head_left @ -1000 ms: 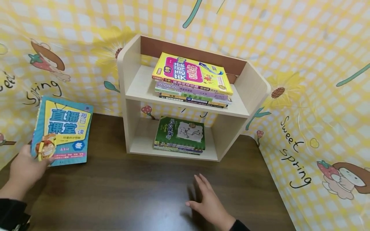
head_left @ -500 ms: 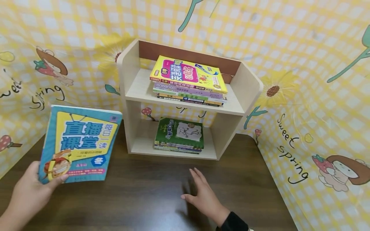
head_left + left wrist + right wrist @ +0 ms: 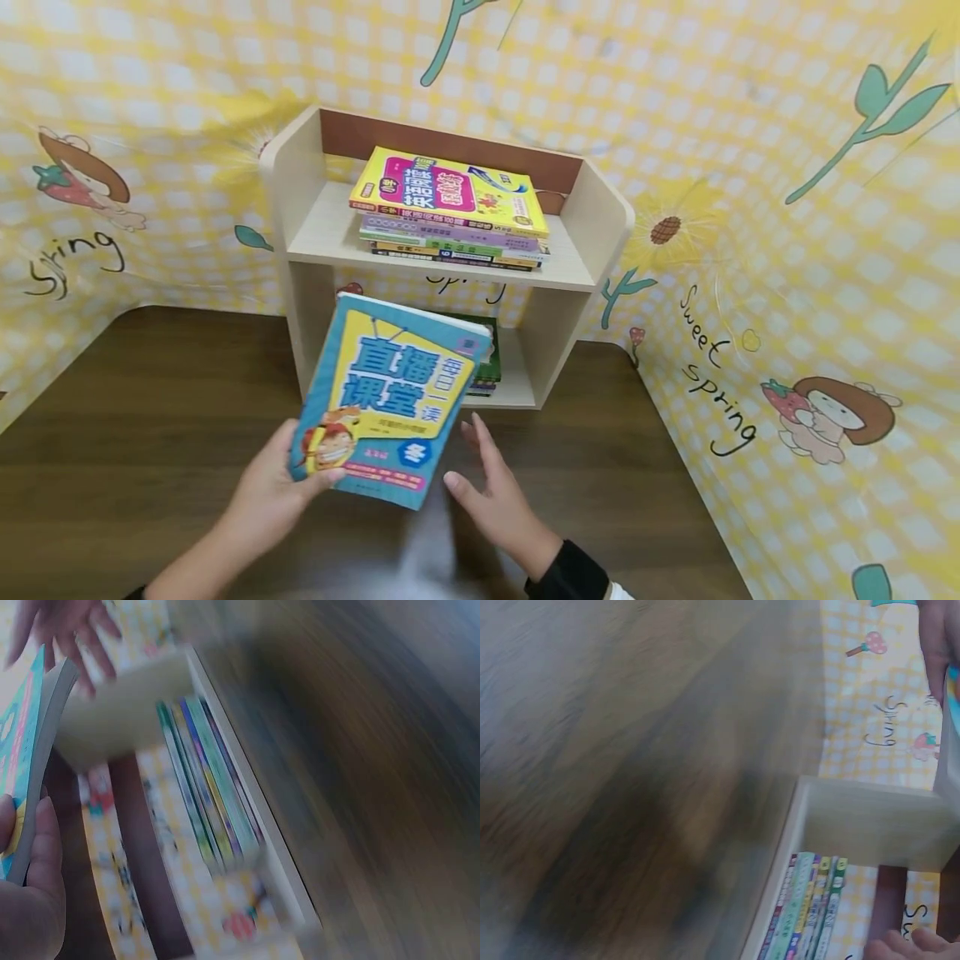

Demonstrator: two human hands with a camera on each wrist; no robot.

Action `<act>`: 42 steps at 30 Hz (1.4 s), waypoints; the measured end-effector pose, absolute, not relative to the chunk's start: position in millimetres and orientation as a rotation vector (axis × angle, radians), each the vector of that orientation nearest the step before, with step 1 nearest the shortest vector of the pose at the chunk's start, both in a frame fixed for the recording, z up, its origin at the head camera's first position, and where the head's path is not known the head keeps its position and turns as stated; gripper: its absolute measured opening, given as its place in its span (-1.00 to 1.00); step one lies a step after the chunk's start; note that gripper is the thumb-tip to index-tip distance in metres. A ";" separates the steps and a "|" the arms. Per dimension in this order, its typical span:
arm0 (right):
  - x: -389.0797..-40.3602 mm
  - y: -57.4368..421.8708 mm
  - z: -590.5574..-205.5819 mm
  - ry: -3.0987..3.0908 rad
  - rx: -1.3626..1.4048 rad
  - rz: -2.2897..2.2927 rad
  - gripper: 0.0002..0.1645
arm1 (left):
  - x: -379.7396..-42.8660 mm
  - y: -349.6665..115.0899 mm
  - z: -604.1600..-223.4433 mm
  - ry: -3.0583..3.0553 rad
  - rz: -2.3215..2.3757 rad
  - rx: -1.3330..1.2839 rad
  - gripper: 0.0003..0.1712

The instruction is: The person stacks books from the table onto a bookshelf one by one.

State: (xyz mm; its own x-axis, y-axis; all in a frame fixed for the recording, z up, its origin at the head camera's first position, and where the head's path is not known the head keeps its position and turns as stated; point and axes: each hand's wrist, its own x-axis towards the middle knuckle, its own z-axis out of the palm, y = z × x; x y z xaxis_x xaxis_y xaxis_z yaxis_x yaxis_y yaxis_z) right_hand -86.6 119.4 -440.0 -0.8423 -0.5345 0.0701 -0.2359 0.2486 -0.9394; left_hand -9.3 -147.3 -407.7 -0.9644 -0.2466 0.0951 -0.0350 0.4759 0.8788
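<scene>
My left hand grips a blue and yellow book by its lower left corner, thumb on the cover. The book is held tilted above the table, in front of the shelf's lower level. Just right of it my right hand has its fingers spread, holding nothing and apart from the book. Behind the held book, a green-covered book tops a stack on the lower shelf, mostly hidden in the head view. The left wrist view shows the spines of that lower stack.
A light wooden two-level bookshelf stands on the dark brown table. On its upper level lies a pile of several books topped by a yellow book. Yellow checked cloth covers the walls behind and beside it.
My left hand has carried the blue and yellow book from the far left to the front of the shelf. The right hand has stayed near the table, still spread, as the view shifted.
</scene>
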 end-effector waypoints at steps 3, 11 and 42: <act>-88.3 116.6 -436.3 2.053 -0.762 -1.833 -0.20 | -22.6 -123.6 -406.5 -2.477 -1.648 0.227 -0.39; -89.2 108.9 -427.8 1.878 -0.549 -2.183 -0.37 | -47.1 -81.5 -408.8 -2.315 -1.892 0.219 -0.30; -119.0 161.0 -431.8 1.895 -0.296 -1.928 -0.37 | -63.8 -112.0 -434.4 -2.272 -2.251 -0.118 -0.15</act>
